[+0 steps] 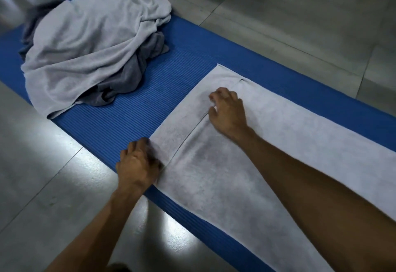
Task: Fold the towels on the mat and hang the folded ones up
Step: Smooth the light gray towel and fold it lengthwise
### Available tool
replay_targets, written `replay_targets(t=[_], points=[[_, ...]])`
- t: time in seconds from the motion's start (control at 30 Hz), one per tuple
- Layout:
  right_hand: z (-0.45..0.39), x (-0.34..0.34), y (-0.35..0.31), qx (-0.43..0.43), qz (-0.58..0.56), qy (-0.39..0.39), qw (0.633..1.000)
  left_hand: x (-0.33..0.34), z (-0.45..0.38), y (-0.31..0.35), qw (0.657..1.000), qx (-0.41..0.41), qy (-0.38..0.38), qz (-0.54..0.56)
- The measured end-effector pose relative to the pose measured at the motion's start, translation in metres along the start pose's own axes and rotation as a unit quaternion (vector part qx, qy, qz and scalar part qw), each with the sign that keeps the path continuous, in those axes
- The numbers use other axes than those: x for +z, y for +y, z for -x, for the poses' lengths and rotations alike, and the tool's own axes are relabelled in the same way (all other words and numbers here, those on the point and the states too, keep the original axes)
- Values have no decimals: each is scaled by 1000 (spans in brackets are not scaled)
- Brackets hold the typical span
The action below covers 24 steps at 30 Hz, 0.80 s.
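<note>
A white towel (225, 175) lies flat along the blue mat (182, 57), with an upper layer folded over it whose edge runs diagonally across its far end. My left hand (137, 164) grips the towel's near left corner at the mat's edge, fingers curled over it. My right hand (227, 111) sits on the folded layer's edge, fingers and thumb curled as if pinching it. A heap of unfolded towels rests at the mat's far left: a light grey towel (85, 42) on top, a dark grey towel (132, 72) beneath.
The mat lies on a grey tiled floor (42, 175) with bright light reflections near my left forearm. More grey floor tiles (300, 14) stretch beyond the mat's far side.
</note>
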State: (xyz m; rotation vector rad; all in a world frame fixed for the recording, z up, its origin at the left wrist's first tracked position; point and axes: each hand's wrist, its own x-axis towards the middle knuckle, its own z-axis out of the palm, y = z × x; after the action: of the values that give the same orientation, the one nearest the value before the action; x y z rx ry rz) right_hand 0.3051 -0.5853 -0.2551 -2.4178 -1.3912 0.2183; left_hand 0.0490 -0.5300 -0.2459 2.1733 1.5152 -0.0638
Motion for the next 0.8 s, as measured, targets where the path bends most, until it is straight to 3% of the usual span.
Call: replay_targets(t=[0.1,0.2,0.27,0.33,0.43,0.5,0.57,0.67,0.73,0.8], points=[[23,3,-15,-10,-49,34,998,-13,-1,18,999,-34,1,-13],[20,-13,-29,130,-212,-7,969,-19,24,48,990,114,49,-65],[14,-27,-33,218,-277,-52,934,-18,53,68,955,239,94,-150],[12,-37,-26,257,-256,-62,930,-10,85,89,929,312,82,-182],[22,-46,3,311,-234,-20,921,6,126,113,917,357,42,-174],[40,-52,30,351,-309,27,883,19,145,124,911,380,30,-158],[69,-58,62,407,-404,88,815,33,161,135,904,408,16,-128],[126,-60,119,514,-448,132,719,59,186,148,876,470,-20,-106],[162,-65,152,550,-439,112,702,81,201,155,853,505,-62,-116],[184,-69,169,540,-420,118,720,101,212,159,838,521,-98,-130]])
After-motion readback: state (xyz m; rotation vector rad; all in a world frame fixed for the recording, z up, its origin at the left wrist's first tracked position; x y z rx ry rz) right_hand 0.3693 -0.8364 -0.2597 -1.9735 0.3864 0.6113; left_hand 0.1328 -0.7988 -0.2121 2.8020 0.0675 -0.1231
